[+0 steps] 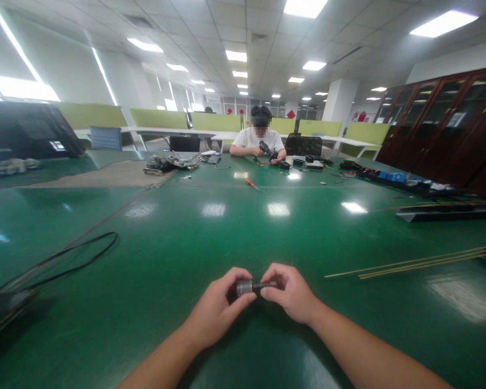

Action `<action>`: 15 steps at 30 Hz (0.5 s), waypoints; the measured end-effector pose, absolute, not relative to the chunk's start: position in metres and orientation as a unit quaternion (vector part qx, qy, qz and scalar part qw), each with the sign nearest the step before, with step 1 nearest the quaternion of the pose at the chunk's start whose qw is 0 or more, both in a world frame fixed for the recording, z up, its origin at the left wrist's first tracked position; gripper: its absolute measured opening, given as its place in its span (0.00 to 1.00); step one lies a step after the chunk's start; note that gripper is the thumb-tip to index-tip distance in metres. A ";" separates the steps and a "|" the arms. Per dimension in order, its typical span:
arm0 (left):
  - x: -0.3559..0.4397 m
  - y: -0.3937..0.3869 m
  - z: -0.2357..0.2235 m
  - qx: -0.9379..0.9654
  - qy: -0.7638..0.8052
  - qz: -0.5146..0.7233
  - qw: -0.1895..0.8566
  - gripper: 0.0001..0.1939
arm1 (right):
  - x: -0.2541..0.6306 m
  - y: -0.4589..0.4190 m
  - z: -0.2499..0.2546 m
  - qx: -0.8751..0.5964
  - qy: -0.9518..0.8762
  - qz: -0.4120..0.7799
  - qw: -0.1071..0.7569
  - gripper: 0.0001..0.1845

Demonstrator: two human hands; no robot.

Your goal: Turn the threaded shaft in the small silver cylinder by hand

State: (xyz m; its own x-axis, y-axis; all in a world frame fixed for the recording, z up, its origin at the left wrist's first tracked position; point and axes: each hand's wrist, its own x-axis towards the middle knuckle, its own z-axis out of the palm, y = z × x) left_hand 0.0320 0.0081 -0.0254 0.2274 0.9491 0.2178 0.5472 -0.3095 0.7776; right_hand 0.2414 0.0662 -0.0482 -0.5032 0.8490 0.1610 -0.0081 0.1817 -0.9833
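My left hand (pixel 218 308) and my right hand (pixel 291 294) meet just above a green table (pixel 178 243). Between them is a small metal cylinder (pixel 244 287) with a thin dark shaft (pixel 265 284) sticking out to the right. The left fingers pinch the silvery cylinder end. The right thumb and fingers are closed round the shaft end. Both forearms reach in from the bottom edge.
A black cable (pixel 76 259) loops at the left. Thin brass rods (pixel 421 262) lie at the right, near a long dark rail (pixel 449 213). Across the table a seated person (pixel 259 141) holds a tool among scattered parts, with an orange screwdriver (pixel 251 184) nearby.
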 end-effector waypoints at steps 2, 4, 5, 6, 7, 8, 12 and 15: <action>0.032 0.009 -0.025 0.729 0.513 0.352 0.285 0.10 | 0.241 0.067 -0.049 -0.316 -0.665 0.555 0.387 0.07; 0.032 0.008 -0.025 0.729 0.513 0.352 0.285 0.10 | 0.242 0.067 -0.049 -0.315 -0.664 0.555 0.389 0.07; 0.032 0.008 -0.025 0.729 0.514 0.353 0.284 0.10 | 0.242 0.067 -0.049 -0.315 -0.664 0.555 0.389 0.06; 0.032 0.007 -0.025 0.728 0.514 0.353 0.283 0.10 | 0.242 0.067 -0.049 -0.315 -0.664 0.555 0.390 0.06; 0.031 0.007 -0.024 0.728 0.515 0.353 0.283 0.10 | 0.242 0.067 -0.049 -0.314 -0.664 0.555 0.390 0.06; 0.031 0.006 -0.024 0.727 0.516 0.354 0.281 0.11 | 0.242 0.067 -0.049 -0.314 -0.664 0.555 0.391 0.06; 0.031 0.007 -0.024 0.725 0.518 0.358 0.278 0.11 | 0.242 0.067 -0.049 -0.314 -0.661 0.555 0.395 0.07; 0.031 0.009 -0.025 0.724 0.520 0.359 0.276 0.11 | 0.242 0.068 -0.049 -0.315 -0.657 0.557 0.397 0.07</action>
State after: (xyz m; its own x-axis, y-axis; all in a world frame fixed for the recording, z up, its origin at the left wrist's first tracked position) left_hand 0.0313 0.0086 -0.0252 0.2001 0.9517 0.2327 0.5551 -0.3058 0.7735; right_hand 0.2419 0.0675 -0.0488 -0.4855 0.8574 0.1706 -0.0283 0.1796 -0.9833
